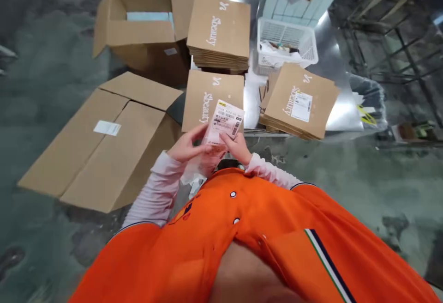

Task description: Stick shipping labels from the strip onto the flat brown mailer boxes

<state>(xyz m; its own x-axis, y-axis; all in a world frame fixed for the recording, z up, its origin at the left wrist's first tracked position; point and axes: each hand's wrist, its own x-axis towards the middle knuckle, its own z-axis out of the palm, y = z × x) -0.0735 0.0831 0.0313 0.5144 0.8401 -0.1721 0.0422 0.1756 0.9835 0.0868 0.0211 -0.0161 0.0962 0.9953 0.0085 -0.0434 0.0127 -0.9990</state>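
Observation:
Between my two hands is a shipping label (225, 120), printed with text and barcodes, held over the table's front edge. My left hand (191, 145) grips its lower left side, thumb on top. On the lower right side, my right hand (237, 147) pinches it with the thumb across the print. More label material seems to hang below my fingers, partly hidden. Just beyond the label lies a flat cardboard mailer (199, 99) marked "beauty". To the right, a small stack of similar mailers (302, 95) carries a white label (302, 106) on top.
A taller stack of flat mailers (219, 26) sits behind. An open carton (138, 33) and a closed carton (114, 141) stand at left. A white plastic basket (287, 28), pale blue boxes (290, 3) and a clear bag (370, 102) are at right.

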